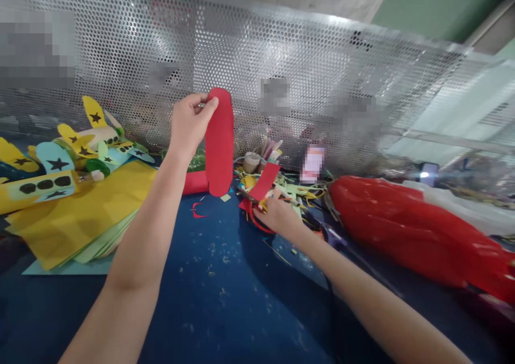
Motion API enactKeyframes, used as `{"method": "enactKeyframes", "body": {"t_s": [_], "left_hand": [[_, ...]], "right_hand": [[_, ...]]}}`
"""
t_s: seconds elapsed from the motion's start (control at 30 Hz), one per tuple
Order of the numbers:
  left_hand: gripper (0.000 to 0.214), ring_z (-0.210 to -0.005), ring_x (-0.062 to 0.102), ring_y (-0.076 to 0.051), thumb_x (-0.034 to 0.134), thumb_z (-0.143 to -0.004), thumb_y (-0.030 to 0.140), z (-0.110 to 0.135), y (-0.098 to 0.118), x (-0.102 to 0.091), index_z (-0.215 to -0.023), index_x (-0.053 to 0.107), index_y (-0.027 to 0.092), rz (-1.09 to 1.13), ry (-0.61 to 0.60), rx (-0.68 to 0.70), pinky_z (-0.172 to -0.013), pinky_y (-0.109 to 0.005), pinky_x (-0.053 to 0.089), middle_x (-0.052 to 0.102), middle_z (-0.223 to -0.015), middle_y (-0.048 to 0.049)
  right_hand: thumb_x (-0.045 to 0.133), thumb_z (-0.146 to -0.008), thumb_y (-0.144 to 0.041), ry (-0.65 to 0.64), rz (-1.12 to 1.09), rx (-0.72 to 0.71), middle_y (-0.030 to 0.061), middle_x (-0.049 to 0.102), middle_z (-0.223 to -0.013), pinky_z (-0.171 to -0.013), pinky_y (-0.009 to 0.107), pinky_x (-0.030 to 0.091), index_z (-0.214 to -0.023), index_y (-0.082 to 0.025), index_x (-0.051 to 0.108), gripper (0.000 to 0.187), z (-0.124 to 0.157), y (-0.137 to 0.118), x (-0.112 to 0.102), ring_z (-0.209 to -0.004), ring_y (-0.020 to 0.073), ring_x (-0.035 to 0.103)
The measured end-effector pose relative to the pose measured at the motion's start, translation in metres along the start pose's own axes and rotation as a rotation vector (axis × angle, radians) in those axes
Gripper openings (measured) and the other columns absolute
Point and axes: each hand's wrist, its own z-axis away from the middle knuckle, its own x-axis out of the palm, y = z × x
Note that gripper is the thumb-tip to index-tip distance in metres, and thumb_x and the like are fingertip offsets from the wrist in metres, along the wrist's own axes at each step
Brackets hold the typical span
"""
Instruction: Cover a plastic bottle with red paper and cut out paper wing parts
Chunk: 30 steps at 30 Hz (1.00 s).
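Observation:
My left hand (189, 122) is raised above the blue table (209, 283) and pinches the top of a long red oval paper cutout (219, 144), which hangs down in front of the mesh screen. My right hand (277, 213) rests lower on the table, its fingers closed around red-handled scissors (257, 221) beside a red paper strip (264, 181). The scissor blades are mostly hidden among paper scraps.
A stack of yellow and green sheets (80, 213) lies at left, with paper aeroplane models (80, 149) behind it. A shiny red plastic bag (410, 230) lies at right. Paper scraps (298, 192) are piled by a perforated metal screen (281, 58) at the back.

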Motion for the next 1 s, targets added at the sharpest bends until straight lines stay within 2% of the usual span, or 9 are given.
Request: {"method": "enactKeyframes", "body": {"t_s": [0.1,0.2,0.3,0.4,0.53,0.67,0.77,0.87,1.0], "left_hand": [[0.022,-0.079,0.066,-0.019,0.068,-0.081,0.038,0.005,0.006,0.007,-0.082,0.068,0.016,-0.006,-0.101,-0.028,-0.068,-0.027,0.05,0.063,-0.07,-0.0007],[0.016,-0.069,0.065,-0.015,0.065,-0.081,0.031,0.014,0.004,0.023,-0.082,0.069,0.016,0.049,-0.165,-0.119,-0.063,-0.025,0.049,0.066,-0.071,-0.0015],[0.009,-0.063,0.063,-0.014,0.063,-0.08,0.024,0.033,-0.012,0.041,-0.077,0.069,0.017,0.122,-0.244,-0.305,-0.06,-0.024,0.049,0.068,-0.07,-0.0011],[0.009,-0.061,0.062,-0.013,0.065,-0.078,0.024,0.066,-0.035,0.047,-0.074,0.069,0.017,0.105,-0.336,-0.514,-0.06,-0.024,0.048,0.068,-0.069,-0.0006],[0.01,-0.066,0.063,-0.014,0.067,-0.077,0.027,0.121,-0.052,0.022,-0.074,0.068,0.017,0.11,-0.364,-0.673,-0.063,-0.024,0.049,0.07,-0.073,-0.0013],[0.02,-0.066,0.066,-0.014,0.064,-0.079,0.037,0.158,-0.045,-0.012,-0.083,0.068,0.018,0.164,-0.4,-0.822,-0.062,-0.026,0.052,0.072,-0.079,-0.0044],[0.018,-0.071,0.067,-0.013,0.066,-0.078,0.035,0.169,-0.039,-0.026,-0.085,0.069,0.019,0.266,-0.392,-0.893,-0.069,-0.025,0.053,0.073,-0.085,-0.0043],[0.015,-0.074,0.068,-0.012,0.07,-0.076,0.031,0.17,-0.041,-0.029,-0.085,0.071,0.02,0.417,-0.38,-0.948,-0.073,-0.023,0.053,0.074,-0.084,-0.0036],[0.013,-0.072,0.067,-0.014,0.075,-0.069,0.026,0.169,-0.045,-0.028,-0.079,0.072,0.018,0.432,-0.315,-0.98,-0.07,-0.026,0.054,0.074,-0.078,-0.0041]], "right_hand": [[0.047,-0.091,-0.034,0.033,0.0,-0.069,0.0183,0.07,-0.093,-0.079,0.034,0.048,-0.095,-0.01,0.065,0.031,0.011,0.001,0.011,-0.093,0.0292,0.066],[0.045,-0.092,-0.03,0.189,0.008,-0.163,0.0216,0.066,-0.101,-0.09,0.04,0.045,-0.102,-0.008,0.062,0.029,0.018,-0.004,0.015,-0.104,0.0328,0.06],[0.049,-0.091,-0.036,0.367,-0.148,-0.318,0.0173,0.067,-0.102,-0.084,0.038,0.049,-0.111,-0.012,0.057,0.032,0.022,-0.009,0.02,-0.1,0.0296,0.063],[0.051,-0.09,-0.038,0.401,-0.474,-0.393,0.0111,0.07,-0.096,-0.072,0.032,0.052,-0.123,-0.014,0.048,0.041,0.026,-0.011,0.029,-0.082,0.0215,0.067],[0.052,-0.088,-0.031,0.316,-0.749,-0.511,0.0054,0.071,-0.098,-0.068,0.028,0.053,-0.132,-0.021,0.043,0.046,0.031,-0.013,0.04,-0.069,0.0145,0.066],[0.047,-0.093,-0.031,0.253,-0.648,-0.715,0.0056,0.072,-0.095,-0.073,0.028,0.052,-0.111,-0.023,0.064,0.026,0.036,-0.018,0.042,-0.079,0.0159,0.068],[0.044,-0.095,-0.034,0.266,-0.616,-0.779,0.007,0.073,-0.086,-0.069,0.028,0.052,-0.098,-0.021,0.07,0.029,0.038,-0.022,0.041,-0.077,0.0172,0.068],[0.049,-0.093,-0.036,0.255,-0.67,-0.76,0.006,0.073,-0.083,-0.07,0.029,0.051,-0.091,-0.021,0.071,0.027,0.038,-0.024,0.039,-0.075,0.0169,0.067],[0.054,-0.088,-0.035,0.151,-0.814,-0.57,0.0034,0.071,-0.075,-0.064,0.027,0.049,-0.081,-0.019,0.067,0.021,0.034,-0.025,0.037,-0.065,0.0144,0.063]]}}
